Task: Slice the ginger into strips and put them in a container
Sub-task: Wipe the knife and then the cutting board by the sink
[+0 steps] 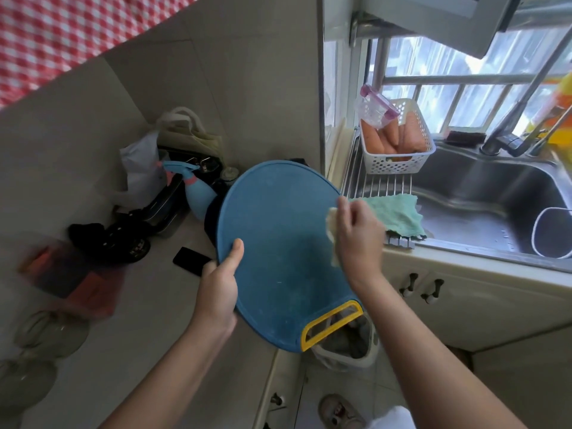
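The left hand [218, 292] grips the blue cutting board [278, 236] by its rim, thumb on top. The right hand [360, 236] pinches what seems a pale rag [331, 226] at the board's right edge. The board is stiff, light and likely slick: take its yellow handle [328, 316]. No ginger shows.

Sink: I see a steel sink [483, 193] with a tap [507, 125] at its back edge and a white-rimmed pot [554, 233] inside.
Rack: a wire rack [380, 184] spans the sink's left end.
Basket: a white basket [399, 167] of carrots [390, 137] sits on the rack.
Cloth: a teal cloth [393, 212] lies on the rack, nearer me than the basket.
Bench corner: a blue spray bottle [198, 196] stands beside a white plastic bag [139, 168] and a cream tote [188, 131].
Phone: my view shows a dark phone [192, 260] lying flat on the bench [154, 320].
Floor: a lined bin [340, 362].
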A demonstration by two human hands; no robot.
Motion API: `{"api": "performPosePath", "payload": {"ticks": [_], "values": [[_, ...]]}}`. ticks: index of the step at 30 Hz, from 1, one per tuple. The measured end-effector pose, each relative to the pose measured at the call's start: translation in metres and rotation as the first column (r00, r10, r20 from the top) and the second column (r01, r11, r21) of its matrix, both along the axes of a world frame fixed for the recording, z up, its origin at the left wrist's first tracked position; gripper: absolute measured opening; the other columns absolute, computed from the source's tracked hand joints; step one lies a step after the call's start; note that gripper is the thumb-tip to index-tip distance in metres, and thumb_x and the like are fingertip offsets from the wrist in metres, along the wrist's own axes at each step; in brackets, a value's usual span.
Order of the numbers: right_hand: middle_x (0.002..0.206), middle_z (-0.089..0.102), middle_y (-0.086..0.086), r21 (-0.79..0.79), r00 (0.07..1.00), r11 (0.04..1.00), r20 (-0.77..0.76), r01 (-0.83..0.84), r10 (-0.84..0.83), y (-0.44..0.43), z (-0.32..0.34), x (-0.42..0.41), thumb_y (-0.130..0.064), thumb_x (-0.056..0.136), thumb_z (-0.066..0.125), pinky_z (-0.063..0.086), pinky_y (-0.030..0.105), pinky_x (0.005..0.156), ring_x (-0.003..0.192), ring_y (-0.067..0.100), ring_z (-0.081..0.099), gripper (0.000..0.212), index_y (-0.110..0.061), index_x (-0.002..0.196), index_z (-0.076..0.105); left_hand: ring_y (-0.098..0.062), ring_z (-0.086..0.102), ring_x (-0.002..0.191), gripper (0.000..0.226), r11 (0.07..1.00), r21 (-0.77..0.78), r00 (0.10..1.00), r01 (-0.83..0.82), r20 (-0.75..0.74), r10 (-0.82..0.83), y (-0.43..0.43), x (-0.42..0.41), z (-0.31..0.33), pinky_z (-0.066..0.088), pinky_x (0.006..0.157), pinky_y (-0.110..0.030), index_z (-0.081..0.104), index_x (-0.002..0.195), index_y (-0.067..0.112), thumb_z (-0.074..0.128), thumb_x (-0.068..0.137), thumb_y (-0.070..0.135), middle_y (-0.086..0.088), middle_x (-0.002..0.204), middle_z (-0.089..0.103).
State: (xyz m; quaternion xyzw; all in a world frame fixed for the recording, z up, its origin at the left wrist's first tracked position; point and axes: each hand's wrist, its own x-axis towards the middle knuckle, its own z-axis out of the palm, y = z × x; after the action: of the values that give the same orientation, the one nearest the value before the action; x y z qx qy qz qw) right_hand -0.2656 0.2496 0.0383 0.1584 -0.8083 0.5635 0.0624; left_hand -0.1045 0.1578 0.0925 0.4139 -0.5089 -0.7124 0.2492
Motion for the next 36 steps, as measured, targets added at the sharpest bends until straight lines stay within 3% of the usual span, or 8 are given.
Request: {"api": "performPosePath", "payload": {"ticks": [3,7,12,17,21,28,33,36], "values": [[0.048,0.032,-0.007,0.013,0.978,0.990,-0.155,-0.142,0.142,-0.035,0.033,0.036,-0.037,0.094,0.054,0.023,0.032,0.053,0.046,0.016,0.034,0.042,-0.018,0.062,0.034,-0.027,0.068,0.096,0.030,1.000,-0.013,1.000,-0.003,0.011,0.003,0.009,-0.006,-0.002,0.053,0.086,-0.045,0.067,0.106,0.009,0.054,0.093,0.033,-0.011,0.102,0.072],[0.048,0.046,0.002,0.145,0.901,0.976,-0.383,-0.160,0.204,-0.055,0.025,0.057,-0.034,0.093,0.046,0.023,0.026,0.048,0.044,0.028,0.048,0.036,-0.019,0.064,0.029,-0.030,0.067,0.099,0.030,0.999,-0.030,1.000,0.019,0.013,-0.019,0.020,-0.009,-0.003,0.051,0.091,-0.050,0.069,0.102,0.011,0.053,0.092,0.034,-0.013,0.100,0.072],[0.073,0.056,0.018,0.398,0.998,0.916,0.053,-0.056,0.038,-0.006,-0.036,-0.014,-0.030,0.102,0.038,0.023,0.036,0.057,0.072,0.037,0.054,0.036,-0.010,0.072,0.039,-0.025,0.069,0.095,0.032,0.999,-0.021,0.999,0.038,-0.018,-0.039,0.016,0.003,-0.002,0.052,0.086,-0.044,0.068,0.102,0.012,0.054,0.087,0.037,-0.008,0.101,0.073],[0.080,0.059,0.014,0.566,0.954,0.824,0.243,0.007,-0.175,0.049,-0.103,-0.056,-0.030,0.103,0.031,0.027,0.034,0.053,0.066,0.027,0.046,0.040,-0.007,0.075,0.048,-0.027,0.069,0.095,0.030,0.999,0.003,0.999,0.038,0.004,-0.038,0.008,0.012,-0.005,0.053,0.084,-0.043,0.067,0.108,0.011,0.051,0.093,0.032,-0.008,0.102,0.073],[0.064,0.049,0.008,0.458,0.946,0.885,0.237,0.091,-0.220,0.060,-0.095,-0.056,-0.032,0.103,0.033,0.025,0.034,0.050,0.060,0.026,0.044,0.045,-0.006,0.068,0.045,-0.025,0.070,0.094,0.032,0.999,0.000,0.999,0.032,0.030,-0.032,0.006,0.014,-0.008,0.054,0.080,-0.041,0.066,0.111,0.010,0.050,0.094,0.032,-0.007,0.102,0.073],[0.063,0.047,0.001,0.121,0.976,0.984,0.191,-0.128,0.103,0.026,-0.022,0.004,-0.043,0.098,0.043,0.035,0.033,0.055,0.055,0.015,0.041,0.043,-0.007,0.076,0.048,-0.021,0.070,0.092,0.027,0.999,-0.031,0.998,0.039,0.049,-0.037,0.007,0.006,-0.010,0.054,0.080,-0.040,0.067,0.105,0.014,0.049,0.096,0.033,-0.005,0.100,0.073],[0.080,0.055,-0.005,0.023,0.832,0.834,0.098,-0.551,0.546,0.020,0.007,0.074,-0.029,0.093,0.056,0.040,0.020,0.066,0.072,0.007,0.050,0.015,-0.015,0.089,0.053,-0.028,0.068,0.097,0.032,0.999,-0.040,0.998,-0.023,0.057,0.025,0.006,-0.004,-0.013,0.052,0.090,-0.049,0.066,0.107,0.008,0.054,0.094,0.035,-0.010,0.104,0.072],[0.080,0.048,-0.010,0.005,0.774,0.775,0.075,-0.631,0.629,0.023,-0.002,0.091,-0.021,0.087,0.064,0.036,0.015,0.066,0.073,0.005,0.048,0.006,-0.023,0.091,0.060,-0.029,0.068,0.097,0.033,0.997,-0.048,0.998,-0.059,0.031,0.060,0.010,-0.009,-0.014,0.051,0.092,-0.049,0.067,0.105,0.005,0.053,0.095,0.033,-0.012,0.101,0.072]]}}
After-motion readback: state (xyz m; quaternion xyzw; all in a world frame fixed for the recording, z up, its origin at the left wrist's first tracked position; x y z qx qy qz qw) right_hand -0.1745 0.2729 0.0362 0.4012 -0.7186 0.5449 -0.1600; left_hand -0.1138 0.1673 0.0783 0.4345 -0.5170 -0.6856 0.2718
